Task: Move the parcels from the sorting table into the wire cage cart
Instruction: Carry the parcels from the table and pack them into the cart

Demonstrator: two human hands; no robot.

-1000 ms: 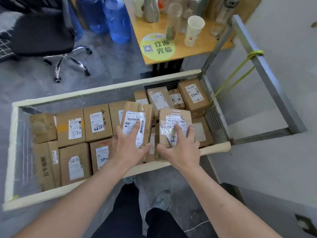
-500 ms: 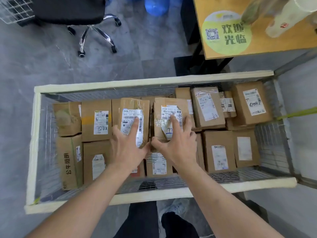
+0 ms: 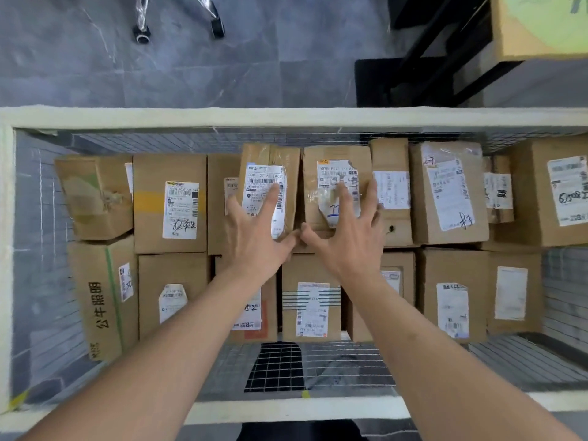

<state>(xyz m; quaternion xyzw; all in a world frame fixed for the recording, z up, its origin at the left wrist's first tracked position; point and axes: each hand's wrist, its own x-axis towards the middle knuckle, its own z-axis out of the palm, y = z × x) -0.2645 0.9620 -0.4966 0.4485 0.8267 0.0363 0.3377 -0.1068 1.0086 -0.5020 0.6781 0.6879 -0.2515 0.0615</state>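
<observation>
Now my left hand (image 3: pixel 254 240) and right hand (image 3: pixel 346 240), fingers spread flat, each press one labelled parcel (image 3: pixel 270 186) (image 3: pixel 337 186) onto the cage cart's (image 3: pixel 286 117) packed layer, probably to seat them level.

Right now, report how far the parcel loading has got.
Done: the wire cage cart already holds about a dozen cardboard parcels lying across its floor. In hand: the left hand lies flat on one labelled parcel and the right hand on the parcel beside it, both on top of the load. Left: the sorting table is out of view, so the remainder cannot be told.
</observation>
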